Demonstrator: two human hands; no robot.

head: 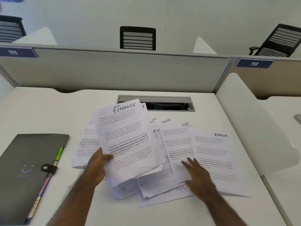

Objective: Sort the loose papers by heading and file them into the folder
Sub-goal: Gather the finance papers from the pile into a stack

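My left hand (97, 165) grips a small stack of sheets headed FINANCE (128, 139) by its left edge and holds it raised and tilted above the desk. My right hand (197, 172) lies flat, fingers spread, on the loose papers, touching a sheet headed ADMIN (218, 154) and one headed HR (176, 142). More loose sheets (151, 188) lie overlapped beneath, some headings hidden. A closed dark grey folder (27, 168) with a snap tab and coloured divider tabs lies at the left of the white desk (48, 111).
A grey partition panel (114, 70) closes the desk's far side. An open cable tray slot (164, 103) sits behind the papers. A white side divider (244, 121) stands on the right. Office chairs are beyond the partition.
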